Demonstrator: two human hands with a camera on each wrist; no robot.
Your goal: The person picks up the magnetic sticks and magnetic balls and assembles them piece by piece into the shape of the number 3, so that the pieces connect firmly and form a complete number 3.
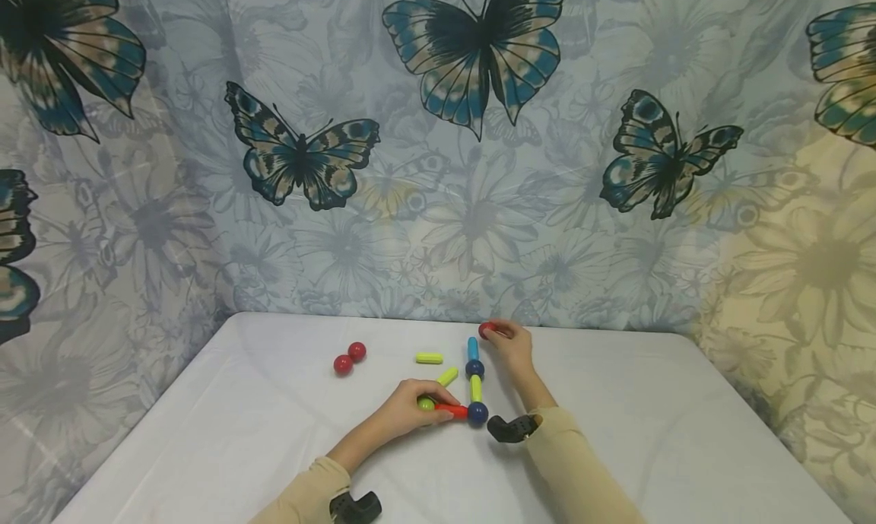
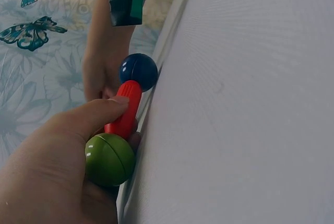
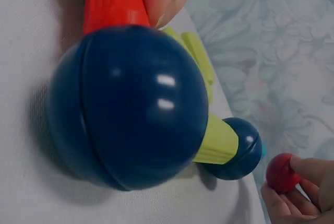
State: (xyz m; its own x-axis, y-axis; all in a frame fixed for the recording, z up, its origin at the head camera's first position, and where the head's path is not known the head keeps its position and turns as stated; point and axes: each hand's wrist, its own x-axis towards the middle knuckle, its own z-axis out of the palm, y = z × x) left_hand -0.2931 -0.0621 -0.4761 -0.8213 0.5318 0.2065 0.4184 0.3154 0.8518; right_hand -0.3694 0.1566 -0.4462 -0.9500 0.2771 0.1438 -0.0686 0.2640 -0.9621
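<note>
My left hand (image 1: 409,408) pinches a red rod (image 2: 127,110) between thumb and fingers. A green ball (image 2: 109,160) sits at one end of the rod and a dark blue ball (image 3: 128,106) at the other. From that blue ball a yellow-green rod (image 1: 476,389) leads to a second dark blue ball (image 1: 474,369), where a light blue rod (image 1: 473,347) points toward the table's far edge. My right hand (image 1: 515,350) holds a red ball (image 3: 282,173) in its fingertips near this rod's far end; whether they touch I cannot tell. Another yellow-green rod (image 1: 448,376) angles away from the green ball.
Two red balls (image 1: 344,365) lie side by side at the left of the white table (image 1: 226,433). A loose yellow-green rod (image 1: 429,358) lies behind the joined pieces. Butterfly-printed cloth (image 1: 479,250) hangs just beyond the table's back edge.
</note>
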